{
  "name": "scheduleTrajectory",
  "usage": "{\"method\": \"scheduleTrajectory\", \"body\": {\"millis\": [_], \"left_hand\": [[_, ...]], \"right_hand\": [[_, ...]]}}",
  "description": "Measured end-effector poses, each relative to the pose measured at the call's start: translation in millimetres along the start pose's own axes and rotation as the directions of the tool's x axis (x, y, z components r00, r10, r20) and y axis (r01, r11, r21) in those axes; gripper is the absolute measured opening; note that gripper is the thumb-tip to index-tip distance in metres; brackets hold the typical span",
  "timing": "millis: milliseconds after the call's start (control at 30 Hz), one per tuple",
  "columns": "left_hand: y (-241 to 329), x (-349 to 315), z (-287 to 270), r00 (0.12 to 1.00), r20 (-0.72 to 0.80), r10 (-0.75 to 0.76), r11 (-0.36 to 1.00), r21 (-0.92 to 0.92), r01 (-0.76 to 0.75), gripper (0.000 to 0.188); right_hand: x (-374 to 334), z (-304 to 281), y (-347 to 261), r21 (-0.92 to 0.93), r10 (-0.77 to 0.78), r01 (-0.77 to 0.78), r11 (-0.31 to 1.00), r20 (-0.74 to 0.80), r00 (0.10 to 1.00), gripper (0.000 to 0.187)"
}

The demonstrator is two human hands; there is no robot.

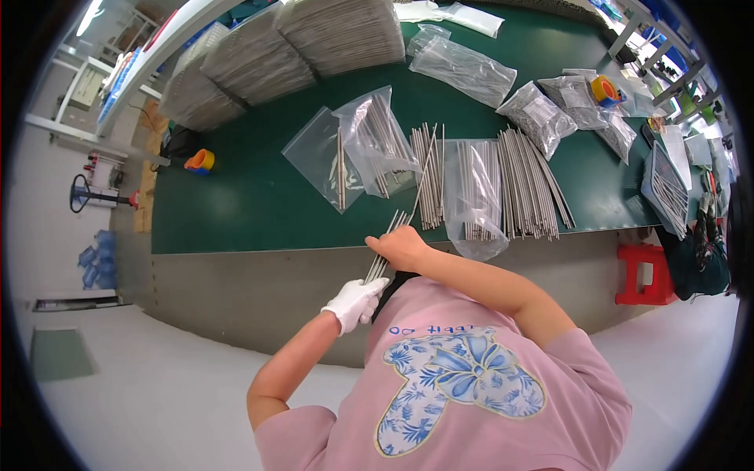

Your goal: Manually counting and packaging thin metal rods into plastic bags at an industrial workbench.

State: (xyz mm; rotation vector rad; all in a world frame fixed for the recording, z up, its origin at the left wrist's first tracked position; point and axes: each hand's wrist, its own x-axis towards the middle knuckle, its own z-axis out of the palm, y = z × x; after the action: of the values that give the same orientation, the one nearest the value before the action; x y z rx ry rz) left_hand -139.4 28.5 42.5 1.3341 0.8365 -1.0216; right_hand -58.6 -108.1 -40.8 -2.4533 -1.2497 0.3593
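Note:
A small bundle of thin metal rods [377,269] slants between my two hands at the table's front edge. My left hand [357,303], in a white glove, is closed round the lower end. Bare, my right hand [400,246] wraps the bundle higher up, and the rod tips stick out above it. Just beyond lies a short row of loose rods [428,180], one of them leaning aslant toward my right hand. Left of that row are clear plastic bags [377,129] with rods in them. Another clear bag [476,188] lies over rods to the right.
A larger row of rods [528,184] lies right of the bags. Packed grey bags [540,114] and an orange tape roll [605,90] are farther right. Tall wrapped stacks [338,35] stand at the back left. A blue tray [666,188] holds rods; a red stool [646,275] stands below.

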Motion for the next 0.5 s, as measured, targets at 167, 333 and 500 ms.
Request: {"method": "scheduleTrajectory", "body": {"millis": [167, 333, 500], "left_hand": [[51, 9, -30, 0.99, 0.14, -0.026, 0.998, 0.065, 0.018, 0.02], [109, 15, -63, 0.961, 0.261, 0.087, 0.972, 0.188, -0.14, 0.055], [105, 77, -78, 0.338, 0.473, 0.813, 0.248, 0.244, -0.937, 0.064]], "right_hand": [[36, 13, 16, -0.02, 0.089, -0.09, 0.996, -0.044, 0.995, 0.019], [52, 4, 43, 0.198, 0.237, -0.204, 0.959, -0.164, 0.958, 0.018], [59, -17, 47, 0.286, 0.415, -0.37, 0.884, -0.115, 0.902, 0.019]]}}
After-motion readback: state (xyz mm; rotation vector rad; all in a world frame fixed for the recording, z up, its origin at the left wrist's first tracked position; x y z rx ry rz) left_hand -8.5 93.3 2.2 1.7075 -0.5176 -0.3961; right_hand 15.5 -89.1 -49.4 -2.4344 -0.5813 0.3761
